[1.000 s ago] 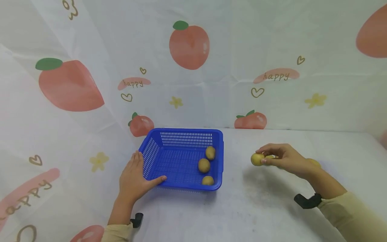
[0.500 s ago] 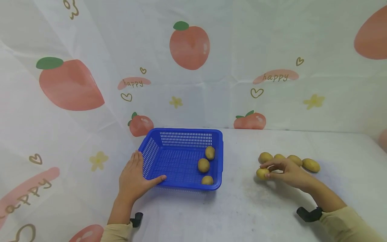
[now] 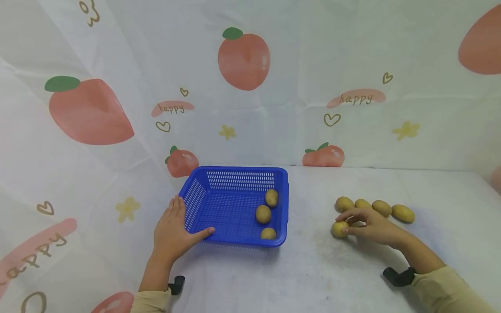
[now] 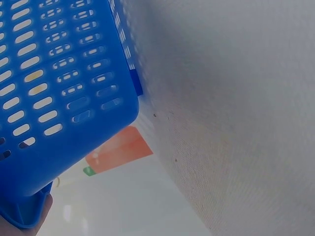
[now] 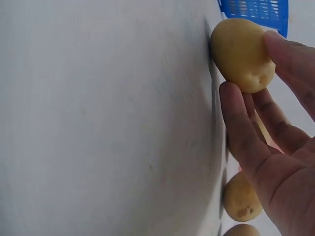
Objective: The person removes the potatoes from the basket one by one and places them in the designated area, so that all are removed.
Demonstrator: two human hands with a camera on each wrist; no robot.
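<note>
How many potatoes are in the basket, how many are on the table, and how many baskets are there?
Potatoes in the blue basket: 3
Potatoes on the table: 5, one of them pinched by the right hand
Baskets: 1
Total: 9 things

eight potatoes (image 3: pixel 263 214), one blue basket (image 3: pixel 235 243), two hands (image 3: pixel 172 230)

Both hands bare: left hand (image 3: pixel 172 232) at lower left of the head view, right hand (image 3: pixel 372 224) at lower right. Pale beige long sleeves (image 3: pixel 450 289) end at the forearms. Black wrist mount (image 3: pixel 398 276) by the right cuff; a smaller black mount (image 3: pixel 177 284) by the left cuff.
</note>
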